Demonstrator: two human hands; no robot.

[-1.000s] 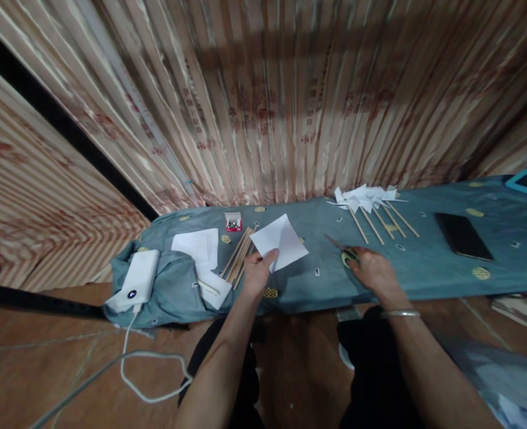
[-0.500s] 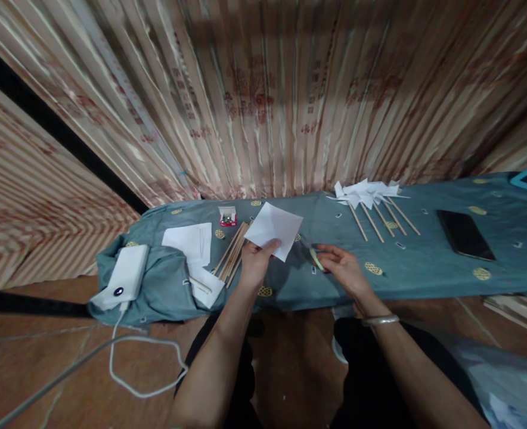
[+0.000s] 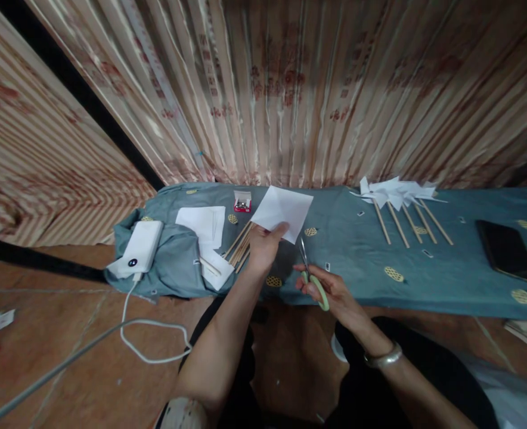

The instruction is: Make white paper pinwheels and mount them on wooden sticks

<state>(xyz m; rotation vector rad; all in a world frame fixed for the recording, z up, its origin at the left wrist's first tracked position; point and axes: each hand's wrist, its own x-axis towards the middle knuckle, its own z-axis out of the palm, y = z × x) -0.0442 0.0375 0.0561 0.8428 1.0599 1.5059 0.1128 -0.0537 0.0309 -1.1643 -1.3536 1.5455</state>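
My left hand (image 3: 266,244) grips a square sheet of white paper (image 3: 284,210) by its lower corner, with the thumb on top. In my right hand (image 3: 328,290) is a pair of scissors (image 3: 318,292) with pale green handles; the fingers are wrapped about the handles. The metal blades point up toward the paper's lower right corner, close to it. Whether they touch it I cannot tell. Just left of my left hand lies a bundle of wooden sticks (image 3: 241,247), partly hidden by the hand.
Several paper pinwheels (image 3: 395,192) on sticks lie at the right. A black phone (image 3: 508,250) is farther right. White paper sheets (image 3: 200,223), a small red box (image 3: 242,202) of metal pins and a white power bank (image 3: 142,247) with a cable (image 3: 156,360) are at the left.
My right hand has lifted the scissors, turning their blades up toward the paper. The paper stays in my left hand. The view has shifted a little, so the table contents sit differently in the frame.
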